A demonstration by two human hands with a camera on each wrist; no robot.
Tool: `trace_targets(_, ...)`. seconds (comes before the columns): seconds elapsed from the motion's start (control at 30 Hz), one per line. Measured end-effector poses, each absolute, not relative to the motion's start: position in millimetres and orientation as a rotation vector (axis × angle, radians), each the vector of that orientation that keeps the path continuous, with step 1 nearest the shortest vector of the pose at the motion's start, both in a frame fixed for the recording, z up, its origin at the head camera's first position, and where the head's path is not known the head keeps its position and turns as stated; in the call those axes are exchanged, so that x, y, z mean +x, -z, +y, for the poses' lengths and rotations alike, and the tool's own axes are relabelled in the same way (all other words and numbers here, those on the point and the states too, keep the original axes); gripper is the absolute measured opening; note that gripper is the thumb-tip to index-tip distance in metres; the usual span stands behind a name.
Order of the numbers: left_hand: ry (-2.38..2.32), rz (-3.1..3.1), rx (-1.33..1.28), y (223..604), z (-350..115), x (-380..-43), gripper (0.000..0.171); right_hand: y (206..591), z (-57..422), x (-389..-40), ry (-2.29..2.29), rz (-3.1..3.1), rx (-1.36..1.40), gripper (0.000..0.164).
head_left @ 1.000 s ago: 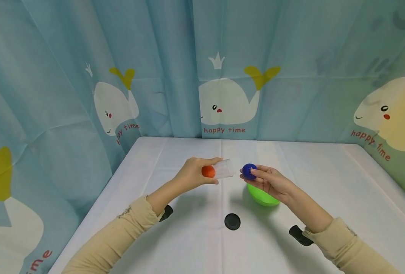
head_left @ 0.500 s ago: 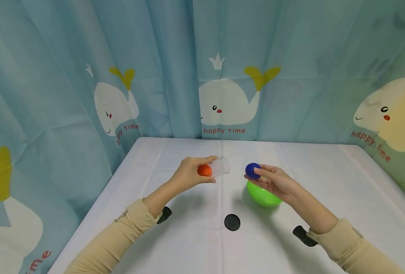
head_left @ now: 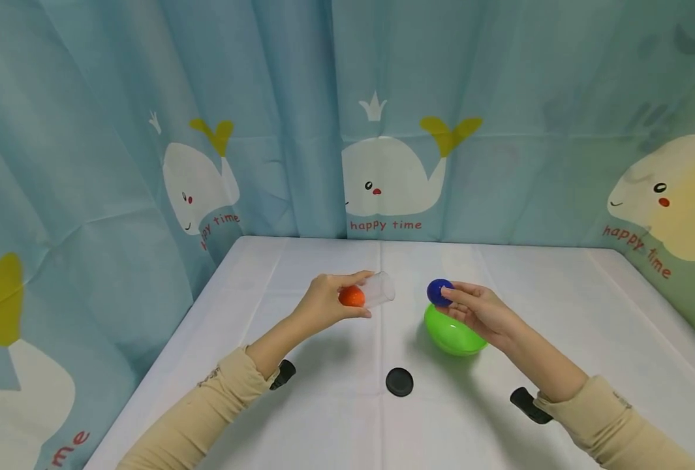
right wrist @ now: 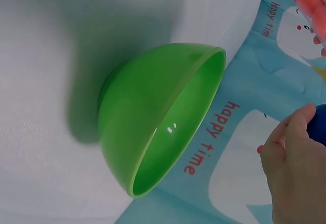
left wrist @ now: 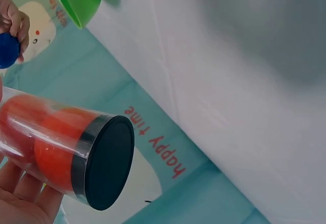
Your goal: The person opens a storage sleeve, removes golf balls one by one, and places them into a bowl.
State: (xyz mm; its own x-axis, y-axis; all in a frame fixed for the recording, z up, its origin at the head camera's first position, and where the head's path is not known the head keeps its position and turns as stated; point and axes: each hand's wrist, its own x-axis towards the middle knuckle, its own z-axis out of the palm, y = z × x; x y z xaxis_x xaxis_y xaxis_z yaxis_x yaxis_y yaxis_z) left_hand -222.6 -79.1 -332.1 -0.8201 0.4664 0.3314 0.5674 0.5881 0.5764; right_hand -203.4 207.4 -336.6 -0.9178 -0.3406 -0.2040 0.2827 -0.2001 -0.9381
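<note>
My left hand [head_left: 324,301] grips a clear plastic tube [head_left: 382,288] lying nearly sideways above the table, its open end toward the right. Two orange balls [left wrist: 57,145] sit inside, at the end closed by a black base [left wrist: 111,163]. To the right, my right hand [head_left: 483,314] pinches a dark blue ball [head_left: 438,292] between thumb and fingers, apart from the tube. Beneath that hand stands a green bowl [head_left: 451,334], upright on the table; the right wrist view shows part of its bare inner wall [right wrist: 175,132].
A round black lid [head_left: 399,382] lies flat on the white tablecloth [head_left: 335,418], nearer than the bowl. Light blue curtains [head_left: 300,78] with whale prints hang behind the table and along both sides. Dark camera mounts [head_left: 529,406] show at both wrists.
My right hand has drawn back to the right with the blue ball, widening the gap to the tube. My left hand has shifted slightly left with the tube.
</note>
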Motion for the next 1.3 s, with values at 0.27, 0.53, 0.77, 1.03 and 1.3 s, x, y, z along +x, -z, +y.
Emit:
trace_targets(0.27,1.094,-2.669,-0.848,336,-85,-221,0.065,336,209,-204,2.061,1.949,-0.049,0.063)
trace_targets(0.53,1.137,-2.684,-0.8,338,-91,-218,0.065,340,210,-203,1.821,2.328,-0.042,0.061)
trace_targets(0.77,1.138,-2.673,-0.806,341,-95,-215,0.065,346,212,-204,1.566,2.654,-0.214,0.054)
trace_targets(1.03,1.18,-2.666,-0.782,345,-99,-214,0.066,353,217,-205,1.357,2.852,-0.44,0.043)
trace_targets(1.3,1.214,-2.677,-0.751,348,-103,-212,0.066,358,220,-206,1.353,2.856,-0.486,0.043)
